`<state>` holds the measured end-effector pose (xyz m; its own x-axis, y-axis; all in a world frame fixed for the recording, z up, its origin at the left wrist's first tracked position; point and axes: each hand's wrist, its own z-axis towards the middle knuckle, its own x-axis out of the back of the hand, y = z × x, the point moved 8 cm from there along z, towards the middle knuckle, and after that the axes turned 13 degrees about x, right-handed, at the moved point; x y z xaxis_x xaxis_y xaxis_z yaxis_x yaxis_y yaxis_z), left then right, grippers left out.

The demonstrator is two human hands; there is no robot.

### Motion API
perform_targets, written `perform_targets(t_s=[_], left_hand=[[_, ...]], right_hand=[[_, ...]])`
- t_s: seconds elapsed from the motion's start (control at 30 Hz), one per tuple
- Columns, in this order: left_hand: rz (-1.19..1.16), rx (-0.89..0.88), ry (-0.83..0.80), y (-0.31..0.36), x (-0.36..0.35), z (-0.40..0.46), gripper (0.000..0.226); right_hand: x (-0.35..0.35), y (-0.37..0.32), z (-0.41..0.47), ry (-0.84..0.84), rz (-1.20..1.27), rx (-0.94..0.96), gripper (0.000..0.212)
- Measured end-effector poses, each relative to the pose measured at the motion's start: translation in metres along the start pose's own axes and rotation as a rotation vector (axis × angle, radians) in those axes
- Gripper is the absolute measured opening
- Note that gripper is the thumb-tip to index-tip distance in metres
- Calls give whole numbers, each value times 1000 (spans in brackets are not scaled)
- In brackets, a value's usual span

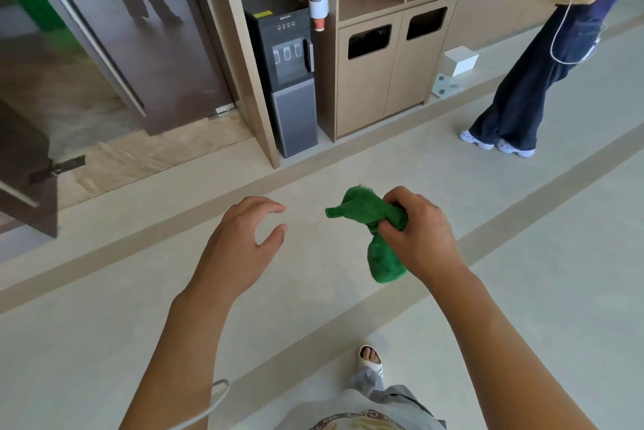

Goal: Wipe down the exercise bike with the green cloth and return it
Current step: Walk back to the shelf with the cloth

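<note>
A crumpled green cloth (369, 220) is bunched in my right hand (416, 231), whose fingers curl round its middle; one end sticks out to the upper left and the other hangs below the fist. My left hand (244, 241) hovers to the left of the cloth, apart from it, with loosely curved fingers holding nothing. Both hands are held out over a pale floor. No exercise bike is in view.
A black water dispenser (285, 74) stands in a wooden wall unit beside a cabinet with two bin openings (390, 74). A glass door (87, 28) is at the left. A person in dark wide trousers (529, 81) stands at the right. A white box (460, 60) lies on the floor.
</note>
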<state>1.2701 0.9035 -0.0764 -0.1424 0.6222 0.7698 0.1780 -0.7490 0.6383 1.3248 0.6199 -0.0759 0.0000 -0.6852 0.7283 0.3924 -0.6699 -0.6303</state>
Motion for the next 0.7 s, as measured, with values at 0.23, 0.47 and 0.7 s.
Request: perform_targets(t_s=[0.23, 0.47, 0.7], left_hand=[[35, 13, 15, 44, -27, 67, 26], [40, 22, -3, 73, -52, 109, 26], [40, 40, -38, 67, -61, 161, 25]], right_hand=[[16, 49, 73, -34, 42, 25, 16], [19, 85, 124, -51, 91, 41, 17], [-2, 108, 170, -83, 146, 14, 20]])
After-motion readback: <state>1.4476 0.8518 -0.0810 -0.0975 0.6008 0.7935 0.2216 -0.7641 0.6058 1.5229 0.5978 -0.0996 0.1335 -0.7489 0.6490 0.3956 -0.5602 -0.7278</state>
